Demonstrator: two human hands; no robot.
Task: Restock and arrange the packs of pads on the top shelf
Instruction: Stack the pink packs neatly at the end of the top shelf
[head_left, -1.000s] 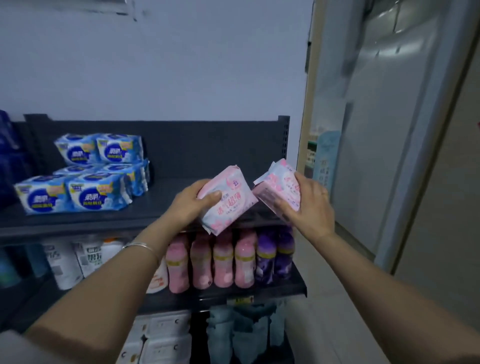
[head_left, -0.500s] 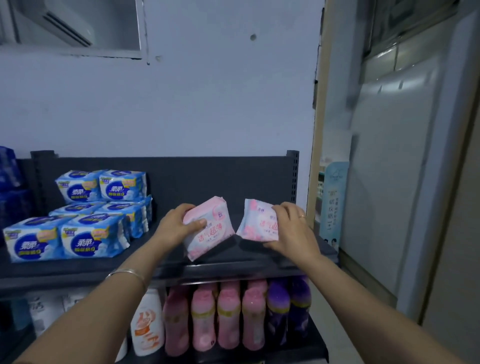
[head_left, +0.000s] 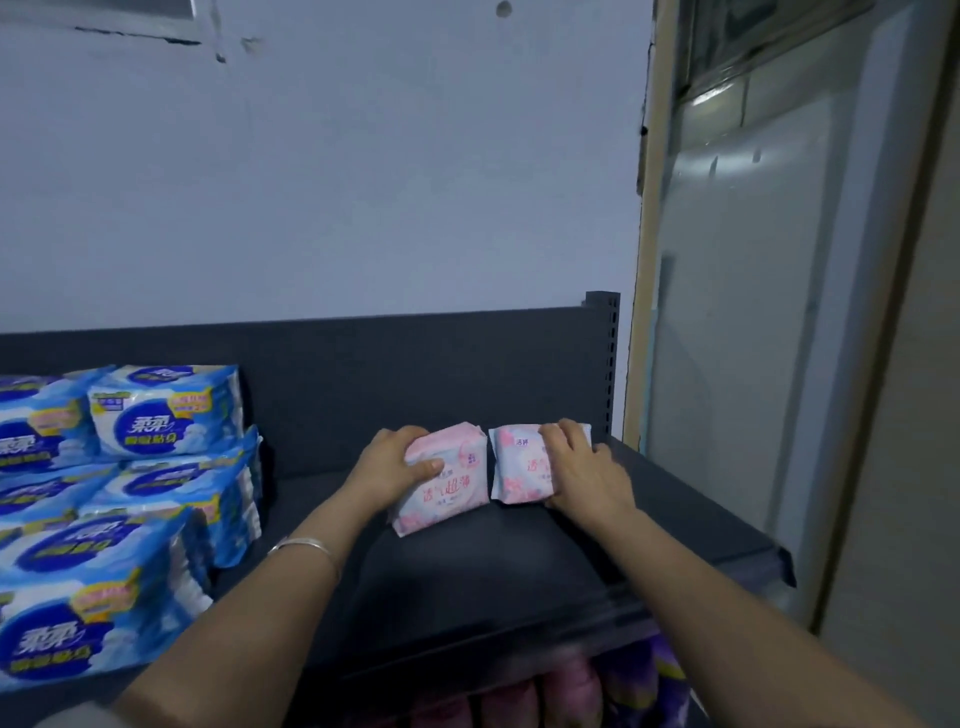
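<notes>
The left hand gripped a pink pack reading 透气超薄; the right hand gripped a second pack. Both sat side by side on the top shelf, blue packs stacked left

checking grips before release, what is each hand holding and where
The left hand grips the left pink pack by its left end; the right hand holds the right pink pack by its right end.

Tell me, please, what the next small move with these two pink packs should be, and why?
Probably turn the left pink pack square with the left hand: it sits askew on the top shelf, while the right pink pack under the right hand sits straighter, a narrow gap between them.
</notes>
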